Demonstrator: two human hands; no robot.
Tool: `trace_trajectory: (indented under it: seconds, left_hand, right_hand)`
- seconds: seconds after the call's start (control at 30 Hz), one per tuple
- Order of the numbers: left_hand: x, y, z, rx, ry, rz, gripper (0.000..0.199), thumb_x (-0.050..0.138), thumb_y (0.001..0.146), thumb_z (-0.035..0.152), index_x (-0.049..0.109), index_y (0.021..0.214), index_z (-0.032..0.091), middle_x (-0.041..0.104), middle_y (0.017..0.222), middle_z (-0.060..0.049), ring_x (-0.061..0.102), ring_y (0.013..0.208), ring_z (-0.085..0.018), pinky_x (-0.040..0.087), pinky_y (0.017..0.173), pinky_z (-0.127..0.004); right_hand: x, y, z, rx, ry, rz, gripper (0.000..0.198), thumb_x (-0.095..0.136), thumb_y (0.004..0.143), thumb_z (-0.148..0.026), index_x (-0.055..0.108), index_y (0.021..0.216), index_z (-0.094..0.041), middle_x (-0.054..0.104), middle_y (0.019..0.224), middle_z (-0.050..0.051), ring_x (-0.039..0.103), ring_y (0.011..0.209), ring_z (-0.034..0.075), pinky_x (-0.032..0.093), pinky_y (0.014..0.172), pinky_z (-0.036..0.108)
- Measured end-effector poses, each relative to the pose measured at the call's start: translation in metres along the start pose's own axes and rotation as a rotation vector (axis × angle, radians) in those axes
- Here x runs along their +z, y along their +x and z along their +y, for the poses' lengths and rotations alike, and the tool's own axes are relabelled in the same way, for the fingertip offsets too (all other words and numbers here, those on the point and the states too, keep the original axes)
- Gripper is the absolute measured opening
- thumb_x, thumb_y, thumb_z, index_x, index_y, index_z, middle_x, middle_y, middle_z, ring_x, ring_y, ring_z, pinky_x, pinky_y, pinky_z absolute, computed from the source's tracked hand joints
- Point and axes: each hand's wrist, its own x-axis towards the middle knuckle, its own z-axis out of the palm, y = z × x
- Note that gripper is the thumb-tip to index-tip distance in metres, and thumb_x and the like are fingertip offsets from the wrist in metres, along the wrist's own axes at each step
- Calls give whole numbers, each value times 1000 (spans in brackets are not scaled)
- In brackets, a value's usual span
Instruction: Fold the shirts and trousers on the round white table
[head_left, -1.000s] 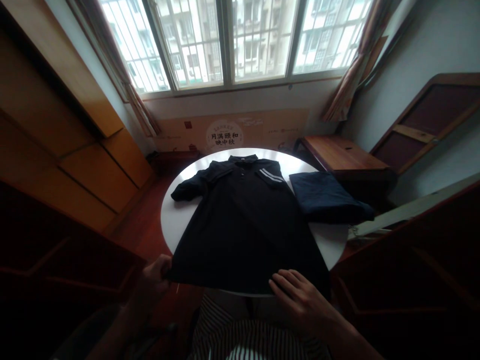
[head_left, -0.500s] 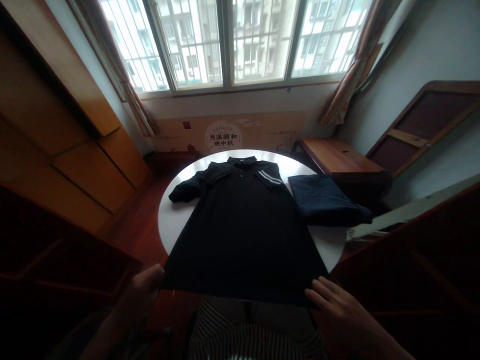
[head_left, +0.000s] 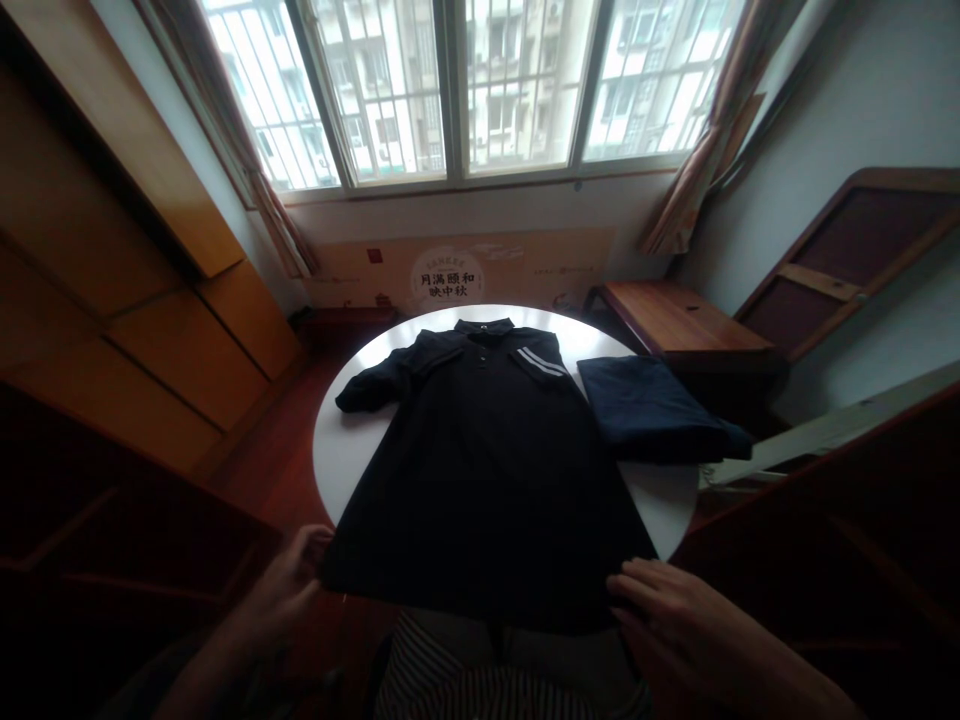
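A black polo shirt (head_left: 480,480) lies spread front up on a round white table (head_left: 346,450), its collar at the far side and its hem hanging over the near edge. Its right-hand sleeve, with two pale stripes, is folded in over the chest. My left hand (head_left: 296,570) is closed on the left hem corner. At the right hem corner, my right hand (head_left: 656,600) pinches the cloth between thumb and fingers. Beyond the left shoulder sits a bunched dark cloth (head_left: 371,385).
Folded navy cloth (head_left: 652,405) lies on the table's right side. A wooden side table (head_left: 686,315) stands at the back right, below a leaning wooden panel (head_left: 825,280). Wooden cabinets (head_left: 180,350) line the left; dark furniture flanks both of my arms.
The shirt's hem has come slightly lower and nearer to me, with both hands still on its corners. The view has tilted up a little.
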Motion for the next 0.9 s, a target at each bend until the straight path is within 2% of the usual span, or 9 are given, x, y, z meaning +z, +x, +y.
trace_trajectory:
  seconds: [0.1, 0.17, 0.23, 0.3, 0.4, 0.5, 0.63, 0.77, 0.9]
  left_hand:
    - [-3, -1, 6, -96, -217, -102, 58, 58, 91, 47, 35, 138, 23, 64, 122, -17, 65, 113, -29, 54, 92, -46]
    - [-3, 0, 9, -129, -330, -162, 76, 62, 85, 60, 27, 144, 26, 65, 124, -18, 65, 115, -32, 52, 95, -51]
    - [1, 5, 10, -186, -434, -182, 87, 63, 77, 73, 31, 142, 25, 66, 121, -19, 67, 110, -34, 54, 91, -53]
    - [10, 11, 12, -294, -506, -108, 88, 61, 72, 81, 39, 134, 21, 71, 111, -18, 71, 98, -34, 57, 85, -52]
    - [28, 17, 22, -404, -509, 89, 82, 72, 65, 75, 50, 119, 18, 74, 100, -14, 74, 90, -31, 60, 81, -45]
    - [43, 16, 40, -385, -435, 273, 77, 83, 56, 65, 59, 110, 16, 75, 102, -13, 73, 95, -32, 61, 81, -39]
    - [56, 3, 67, -323, -292, 465, 62, 80, 62, 62, 67, 103, 17, 77, 95, -8, 74, 88, -29, 63, 74, -33]
    - [72, -9, 81, -215, -51, 645, 49, 73, 74, 57, 71, 106, 20, 77, 90, -5, 75, 79, -25, 62, 64, -27]
    - [90, -8, 88, 23, 53, 642, 37, 72, 80, 48, 71, 106, 21, 77, 95, -6, 75, 80, -23, 62, 68, -27]
  right_hand:
    - [-11, 36, -1, -33, 88, 61, 22, 45, 99, -20, 67, 99, -20, 66, 84, 5, 63, 74, 15, 50, 66, 25]
    - [-18, 68, 0, -55, 174, 67, 22, 46, 99, -22, 66, 93, -18, 62, 79, 4, 60, 68, 13, 46, 63, 23]
    - [-24, 110, 4, -78, 243, 95, 20, 49, 97, -23, 66, 88, -16, 60, 77, 3, 56, 64, 11, 44, 61, 22]
    - [-30, 163, 8, -115, 271, 145, 20, 53, 95, -24, 67, 84, -14, 60, 76, 3, 54, 63, 10, 41, 59, 21]
    - [-32, 259, 12, -120, 289, 165, 20, 57, 91, -23, 68, 80, -10, 61, 77, 4, 54, 62, 9, 40, 59, 20]
    - [-27, 360, 9, 75, 148, 184, 21, 55, 90, -20, 71, 82, -10, 68, 80, 7, 59, 71, 13, 42, 66, 22]
    - [-9, 460, 3, 281, 93, 92, 22, 61, 84, -15, 72, 102, -6, 69, 109, 19, 63, 97, 23, 47, 81, 27]
    - [17, 507, 3, 472, 116, 52, 47, 70, 80, -17, 62, 124, 0, 55, 132, 29, 54, 118, 36, 48, 89, 41]
    - [34, 526, 7, 640, 159, 53, 57, 68, 85, -18, 51, 135, 4, 45, 137, 36, 45, 125, 44, 46, 89, 53]
